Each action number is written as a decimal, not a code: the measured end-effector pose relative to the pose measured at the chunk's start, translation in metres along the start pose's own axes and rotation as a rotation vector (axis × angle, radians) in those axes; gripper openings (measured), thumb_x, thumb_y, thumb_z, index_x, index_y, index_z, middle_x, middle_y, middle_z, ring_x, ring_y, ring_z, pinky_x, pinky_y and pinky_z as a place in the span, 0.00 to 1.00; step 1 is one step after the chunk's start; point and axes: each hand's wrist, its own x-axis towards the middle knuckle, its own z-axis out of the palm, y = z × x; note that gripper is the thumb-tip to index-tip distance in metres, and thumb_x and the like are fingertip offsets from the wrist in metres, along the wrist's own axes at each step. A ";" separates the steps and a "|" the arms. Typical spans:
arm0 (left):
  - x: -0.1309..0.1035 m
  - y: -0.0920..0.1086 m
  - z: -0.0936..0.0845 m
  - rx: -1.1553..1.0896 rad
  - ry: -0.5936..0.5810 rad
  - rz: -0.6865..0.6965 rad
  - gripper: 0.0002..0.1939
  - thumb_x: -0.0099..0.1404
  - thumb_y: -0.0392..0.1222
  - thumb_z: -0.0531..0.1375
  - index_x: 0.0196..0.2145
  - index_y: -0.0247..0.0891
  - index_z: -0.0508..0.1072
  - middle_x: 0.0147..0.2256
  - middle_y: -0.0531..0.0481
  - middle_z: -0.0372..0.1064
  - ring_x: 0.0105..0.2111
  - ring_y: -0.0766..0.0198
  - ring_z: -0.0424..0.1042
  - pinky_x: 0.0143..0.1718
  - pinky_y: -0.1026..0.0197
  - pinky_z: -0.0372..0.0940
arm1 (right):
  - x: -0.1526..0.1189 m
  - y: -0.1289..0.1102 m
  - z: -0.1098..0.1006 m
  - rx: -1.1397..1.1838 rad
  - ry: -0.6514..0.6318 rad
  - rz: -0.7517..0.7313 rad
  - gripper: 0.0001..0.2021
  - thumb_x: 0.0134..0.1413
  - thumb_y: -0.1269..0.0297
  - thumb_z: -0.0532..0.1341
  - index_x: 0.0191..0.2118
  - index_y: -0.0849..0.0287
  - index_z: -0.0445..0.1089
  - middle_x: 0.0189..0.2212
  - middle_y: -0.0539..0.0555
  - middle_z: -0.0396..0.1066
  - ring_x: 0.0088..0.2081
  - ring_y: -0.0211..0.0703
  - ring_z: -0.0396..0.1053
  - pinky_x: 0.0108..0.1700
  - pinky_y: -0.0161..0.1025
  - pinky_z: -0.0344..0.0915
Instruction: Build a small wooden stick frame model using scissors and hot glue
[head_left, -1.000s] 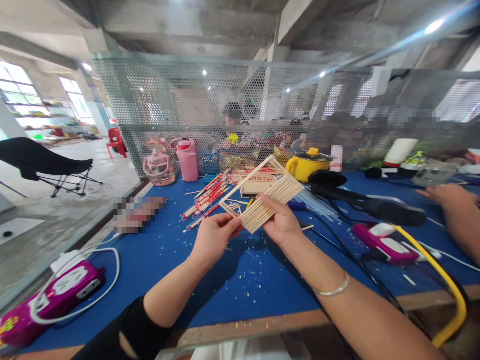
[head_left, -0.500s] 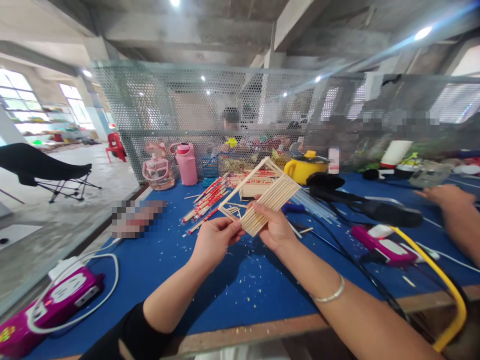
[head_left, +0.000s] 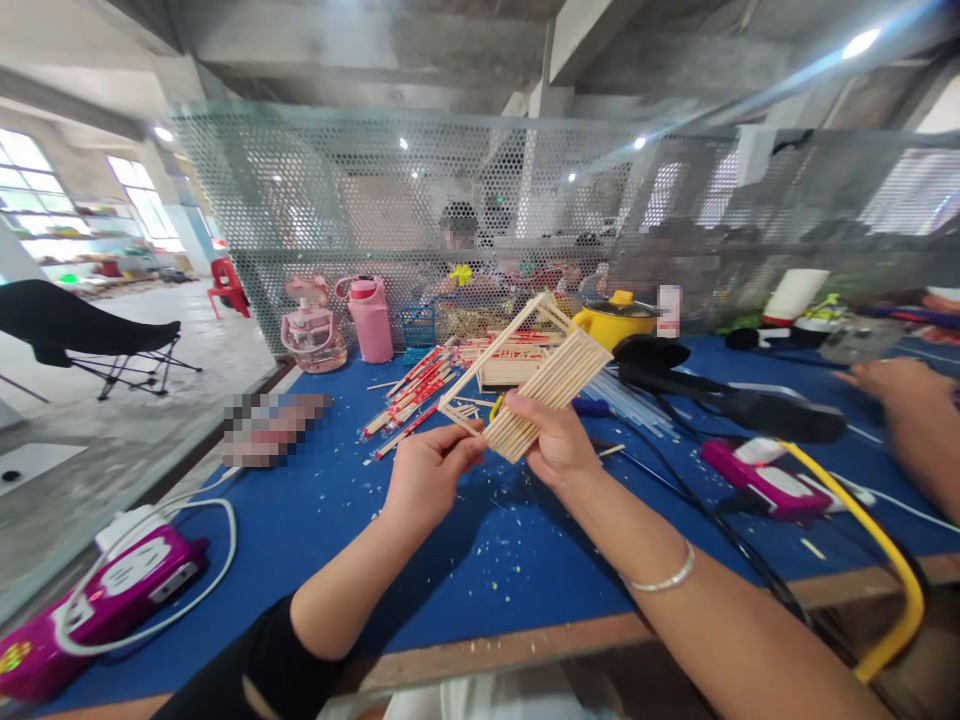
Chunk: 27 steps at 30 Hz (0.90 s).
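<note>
A small structure of pale wooden sticks [head_left: 559, 385] is held up over the blue table. It has a flat panel of sticks laid side by side and an open frame rising behind it. My right hand [head_left: 553, 440] grips the panel from the right, thumb across its face. My left hand [head_left: 431, 470] pinches the lower left corner of the frame with thumb and fingertips. Behind the structure lie red-and-white packs of sticks [head_left: 424, 388], and another stick piece [head_left: 502, 373] stands among them.
A pink flask [head_left: 371, 325], a clear pink bottle [head_left: 313, 335] and a yellow pot [head_left: 615, 325] stand along the mesh screen. Purple power strips [head_left: 772, 482] and cables lie on both sides. Another person's hand [head_left: 892, 385] rests at the right.
The view has shifted slightly. The stick structure is tilted a little differently, with its panel slightly further right. Both hands keep their hold.
</note>
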 end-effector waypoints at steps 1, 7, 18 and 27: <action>-0.001 0.001 -0.001 0.049 -0.009 0.045 0.09 0.54 0.44 0.64 0.32 0.39 0.80 0.31 0.49 0.77 0.29 0.62 0.73 0.33 0.63 0.66 | 0.000 -0.001 0.000 0.010 -0.002 0.001 0.13 0.25 0.71 0.72 0.24 0.62 0.71 0.20 0.45 0.71 0.21 0.36 0.68 0.24 0.35 0.69; -0.001 0.004 -0.001 -0.043 -0.004 -0.082 0.10 0.52 0.43 0.66 0.33 0.38 0.80 0.28 0.50 0.77 0.26 0.65 0.71 0.29 0.65 0.66 | 0.002 -0.005 0.000 0.076 -0.005 0.022 0.13 0.24 0.72 0.71 0.24 0.61 0.70 0.22 0.46 0.73 0.24 0.37 0.69 0.26 0.35 0.70; -0.006 0.001 0.013 -0.160 -0.043 -0.134 0.11 0.52 0.47 0.66 0.27 0.34 0.78 0.24 0.50 0.74 0.24 0.68 0.70 0.29 0.66 0.66 | 0.004 0.002 -0.003 0.053 -0.030 0.024 0.14 0.27 0.71 0.72 0.27 0.61 0.70 0.22 0.45 0.72 0.23 0.35 0.68 0.27 0.34 0.69; 0.011 0.002 -0.025 -0.050 -0.335 -0.234 0.15 0.50 0.46 0.68 0.34 0.34 0.77 0.28 0.46 0.75 0.25 0.65 0.72 0.24 0.66 0.63 | 0.005 -0.009 -0.014 0.151 -0.231 0.197 0.21 0.24 0.59 0.75 0.30 0.56 0.71 0.21 0.43 0.72 0.21 0.32 0.68 0.25 0.29 0.68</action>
